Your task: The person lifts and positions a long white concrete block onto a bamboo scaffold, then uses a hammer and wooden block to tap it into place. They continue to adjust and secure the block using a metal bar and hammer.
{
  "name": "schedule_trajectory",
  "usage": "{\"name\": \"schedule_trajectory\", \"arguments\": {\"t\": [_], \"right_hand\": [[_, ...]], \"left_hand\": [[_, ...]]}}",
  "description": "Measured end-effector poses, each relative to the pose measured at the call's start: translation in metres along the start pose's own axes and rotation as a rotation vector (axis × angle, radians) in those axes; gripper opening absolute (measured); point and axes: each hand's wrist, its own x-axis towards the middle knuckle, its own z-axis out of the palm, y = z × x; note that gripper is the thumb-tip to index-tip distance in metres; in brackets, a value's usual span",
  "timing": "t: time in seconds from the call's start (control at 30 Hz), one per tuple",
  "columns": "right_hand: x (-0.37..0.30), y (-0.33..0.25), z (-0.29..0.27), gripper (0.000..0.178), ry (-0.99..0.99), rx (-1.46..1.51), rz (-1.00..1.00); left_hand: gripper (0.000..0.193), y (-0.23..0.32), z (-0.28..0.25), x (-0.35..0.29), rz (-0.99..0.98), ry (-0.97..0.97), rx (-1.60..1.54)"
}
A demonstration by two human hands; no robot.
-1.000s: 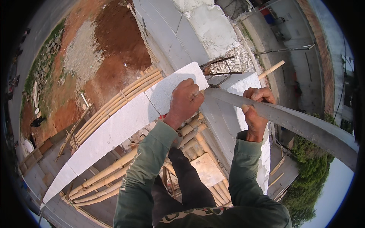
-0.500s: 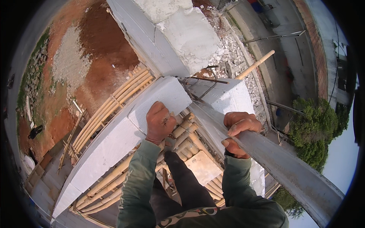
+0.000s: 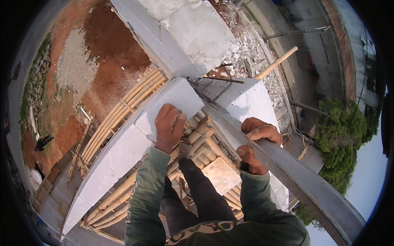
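Observation:
My right hand (image 3: 257, 143) grips a long grey channel-shaped bar (image 3: 301, 174), fingers over its far side and thumb on the near side. From the corner between the walls, the bar slants down to the lower right. My left hand (image 3: 169, 128) is closed in a fist by the inner edge of the left white block wall (image 3: 123, 147); what it holds, if anything, is hidden. Thin dark metal rods (image 3: 221, 89) stick out at the corner, beside another white block wall (image 3: 242, 102). The bar's far end lies close to these rods.
Below me is a scaffold of bamboo poles (image 3: 205, 143) with a pale board (image 3: 217, 174); my feet stand on the poles. More bamboo (image 3: 123, 110) runs outside the left wall. Rubble (image 3: 246, 57), a protruding pole (image 3: 277, 62) and a tree (image 3: 340, 135) lie beyond, far below.
My left fist has turned slightly, its thumb now more upright. The bar has swung a little toward me at its near end, and my right thumb has shifted on it.

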Motion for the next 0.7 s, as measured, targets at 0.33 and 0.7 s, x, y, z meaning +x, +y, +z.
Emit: {"name": "schedule_trajectory", "arguments": {"t": [0.33, 0.7], "right_hand": [[0.052, -0.019, -0.059, 0.073, -0.612, 0.386, 0.270], [0.100, 0.147, 0.018, 0.026, -1.384, -0.990, 0.282]], "left_hand": [[0.060, 0.025, 0.018, 0.019, 0.256, -0.433, 0.261], [0.057, 0.013, 0.016, 0.025, 0.246, -0.558, 0.283]]}}
